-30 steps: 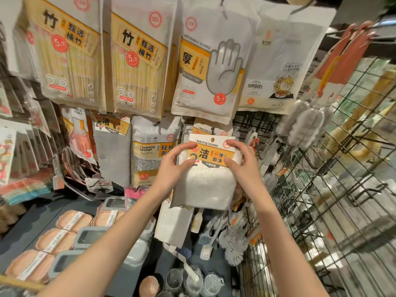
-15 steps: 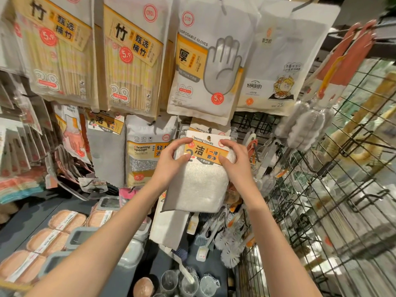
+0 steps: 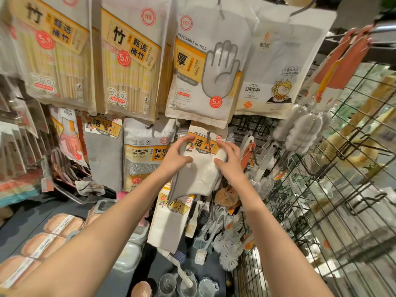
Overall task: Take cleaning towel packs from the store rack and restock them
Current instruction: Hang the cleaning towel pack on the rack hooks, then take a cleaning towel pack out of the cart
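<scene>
white towel pack (image 3: 201, 168) gripped by left hand (image 3: 174, 158), right hand (image 3: 230, 160), arms outstretched

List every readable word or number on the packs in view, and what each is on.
"Cleaning towels", "2": towel pack held in both hands.
"Cleaning sponge", "5.9": sponge pack.
"DISPOSABLE GLOVES", "5.9": gloves pack.
"38", "5.9": chopstick pack.
Smaller print: too blurred to read.

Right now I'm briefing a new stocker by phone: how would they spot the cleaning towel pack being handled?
Find the big disposable gloves bag printed with a grey hand; the cleaning towel pack is just below it, gripped by the left hand and right hand. Unlike the cleaning sponge pack to its left, it shows fluffy white cloth under a yellow label marked 2.
</scene>
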`<state>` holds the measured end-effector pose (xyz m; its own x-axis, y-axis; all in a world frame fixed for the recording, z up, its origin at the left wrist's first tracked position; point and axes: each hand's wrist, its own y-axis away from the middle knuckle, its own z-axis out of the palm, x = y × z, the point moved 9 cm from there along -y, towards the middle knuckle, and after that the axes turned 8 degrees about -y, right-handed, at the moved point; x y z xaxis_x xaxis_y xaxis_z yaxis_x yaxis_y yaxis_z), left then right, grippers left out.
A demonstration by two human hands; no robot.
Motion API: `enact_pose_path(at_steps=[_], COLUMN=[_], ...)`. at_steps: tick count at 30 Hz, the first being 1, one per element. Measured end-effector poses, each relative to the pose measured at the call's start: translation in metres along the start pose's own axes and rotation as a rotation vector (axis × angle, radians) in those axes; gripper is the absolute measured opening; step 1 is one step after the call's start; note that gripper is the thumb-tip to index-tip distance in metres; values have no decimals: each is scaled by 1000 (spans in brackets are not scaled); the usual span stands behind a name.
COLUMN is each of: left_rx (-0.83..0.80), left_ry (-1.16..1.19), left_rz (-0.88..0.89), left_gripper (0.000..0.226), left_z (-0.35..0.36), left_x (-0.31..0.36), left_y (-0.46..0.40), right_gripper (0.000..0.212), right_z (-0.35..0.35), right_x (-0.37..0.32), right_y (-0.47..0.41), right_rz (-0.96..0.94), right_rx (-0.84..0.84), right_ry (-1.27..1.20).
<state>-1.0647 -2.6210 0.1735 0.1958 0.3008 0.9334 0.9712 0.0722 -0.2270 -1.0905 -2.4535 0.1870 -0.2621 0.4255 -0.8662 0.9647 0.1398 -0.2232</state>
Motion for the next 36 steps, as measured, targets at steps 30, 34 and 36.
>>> enact_pose_path(at_steps=[30,34,36], left_rx=[406,527,610], left_ry=[-778,-784,-811], left_rz=[-254,-437,-506], left_gripper=[45,42,42], left_z=[-79,-122,-147], left_x=[-40,-50,-46], left_y=[228,313,360], right_gripper=[48,51,53], right_z=[103,168,204], right_x=[-17,-52,-77], right_y=[147,206,245], right_rz=[-146,-331,-412], right_rx=[-322,-542,-681], right_ry=[110,127,126])
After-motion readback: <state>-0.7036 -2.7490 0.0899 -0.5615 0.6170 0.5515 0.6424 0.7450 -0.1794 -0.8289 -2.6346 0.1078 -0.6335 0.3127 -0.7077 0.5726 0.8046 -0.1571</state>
